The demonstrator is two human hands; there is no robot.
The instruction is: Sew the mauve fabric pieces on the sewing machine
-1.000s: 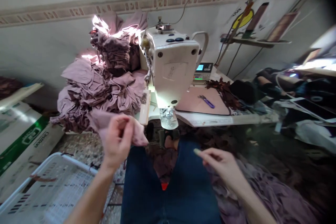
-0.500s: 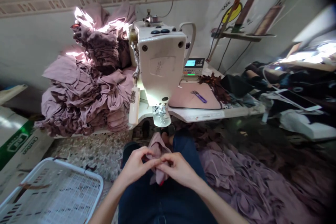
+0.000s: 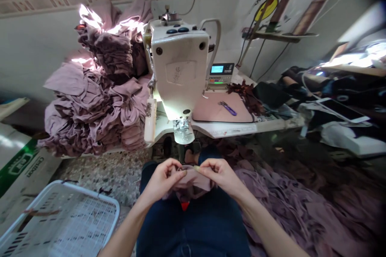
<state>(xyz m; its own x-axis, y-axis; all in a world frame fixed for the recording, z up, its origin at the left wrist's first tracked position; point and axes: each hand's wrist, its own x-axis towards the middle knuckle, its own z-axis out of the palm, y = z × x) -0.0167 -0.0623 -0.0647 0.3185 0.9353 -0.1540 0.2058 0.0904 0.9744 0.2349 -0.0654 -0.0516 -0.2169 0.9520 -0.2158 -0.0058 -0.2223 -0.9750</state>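
Observation:
Over my lap, a piece of mauve fabric (image 3: 193, 178) is stretched between my two hands. My left hand (image 3: 164, 178) pinches its upper left edge between thumb and fingers. Its upper right edge is in the pinch of my right hand (image 3: 220, 174). A small red piece (image 3: 185, 205) shows below the fabric's lower edge. Just beyond my hands stands a white sewing machine (image 3: 179, 68), its lit needle area behind a clear guard (image 3: 183, 132). The fabric is apart from the machine.
Stacked mauve cloth (image 3: 90, 104) fills the table's left side. Purple thread snips (image 3: 228, 108) lie on a pink mat (image 3: 208, 108). A white plastic basket (image 3: 114, 204) stands at lower left. More mauve cloth (image 3: 280, 204) is heaped at lower right. Thread cones (image 3: 309, 18) stand at back right.
My hands have moved apart from being close together, and the fabric that hung bunched between them is now spread sideways. The red piece shows more clearly. The view has shifted slightly.

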